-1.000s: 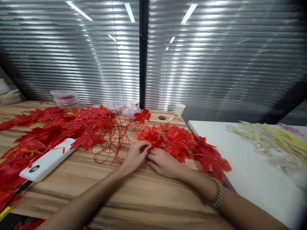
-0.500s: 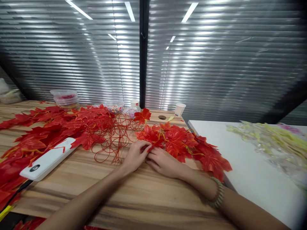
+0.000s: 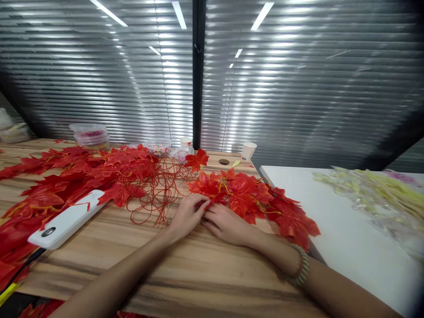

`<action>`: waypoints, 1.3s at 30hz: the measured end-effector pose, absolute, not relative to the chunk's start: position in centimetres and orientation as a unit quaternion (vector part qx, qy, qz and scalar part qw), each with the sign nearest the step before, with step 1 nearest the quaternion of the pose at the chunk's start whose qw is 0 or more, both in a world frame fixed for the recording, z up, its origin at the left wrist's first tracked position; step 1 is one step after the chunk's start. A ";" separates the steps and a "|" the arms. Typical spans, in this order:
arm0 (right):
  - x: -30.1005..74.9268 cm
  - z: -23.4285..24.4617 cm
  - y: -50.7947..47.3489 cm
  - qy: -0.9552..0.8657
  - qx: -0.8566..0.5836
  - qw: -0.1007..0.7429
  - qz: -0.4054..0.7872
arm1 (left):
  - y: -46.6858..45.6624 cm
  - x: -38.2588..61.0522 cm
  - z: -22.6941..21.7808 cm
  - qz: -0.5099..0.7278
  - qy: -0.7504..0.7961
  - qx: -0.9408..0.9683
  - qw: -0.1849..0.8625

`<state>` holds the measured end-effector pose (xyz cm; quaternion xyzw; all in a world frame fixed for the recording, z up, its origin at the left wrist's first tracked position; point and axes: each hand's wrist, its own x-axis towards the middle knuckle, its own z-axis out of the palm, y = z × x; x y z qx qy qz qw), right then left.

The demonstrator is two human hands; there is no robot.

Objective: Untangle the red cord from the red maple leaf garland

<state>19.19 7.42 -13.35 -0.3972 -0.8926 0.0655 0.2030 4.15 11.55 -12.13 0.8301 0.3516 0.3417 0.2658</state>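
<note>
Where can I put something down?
The table is bare between the left forearm and right forearm, and between the left forearm and white device. Beyond the left hand and right hand, red leaves and tangled red cord crowd it. The left side is leafy too.

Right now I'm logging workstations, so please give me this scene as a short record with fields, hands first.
Left hand: thumb and forefinger pinching a red, maple-shaped artificial leaf; exact grip hidden
Right hand: beside the left, fingertips at the same leaf
Right forearm: pale ribbed bracelet
Beyond hands: cluster of red maple-shaped leaves with yellow stems
Left of hands: tangle of thin red cord; long white device with round dark patch
Far edge: stacked clear plastic tubs; white paper cups
Surface: brown wood-grain tabletop
</note>
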 end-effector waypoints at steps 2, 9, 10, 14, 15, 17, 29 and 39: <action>19.2 -13.4 7.4 -0.892 -0.398 0.203 0.067 | 11.6 4.2 -12.1 0.341 0.350 0.832 0.262; 19.2 -13.3 7.5 -0.890 -0.401 0.203 0.072 | 11.6 4.2 -12.2 0.342 0.340 0.837 0.258; 19.2 -13.3 7.5 -0.890 -0.402 0.203 0.073 | 11.6 4.2 -12.2 0.342 0.339 0.838 0.256; 19.2 -13.4 7.4 -0.890 -0.403 0.199 0.073 | 11.6 4.2 -12.2 0.340 0.335 0.842 0.252; 19.2 -13.4 7.4 -0.890 -0.404 0.198 0.073 | 11.6 4.2 -12.2 0.340 0.334 0.842 0.252; 19.2 -13.5 7.4 -0.890 -0.403 0.201 0.072 | 11.6 4.2 -12.2 0.342 0.334 0.840 0.255; 19.2 -13.6 7.5 -0.888 -0.405 0.208 0.069 | 11.5 4.1 -11.9 0.349 0.356 0.829 0.253; 19.2 -13.4 7.4 -0.879 -0.409 0.234 0.076 | 11.9 4.1 -12.2 0.409 0.358 0.774 0.324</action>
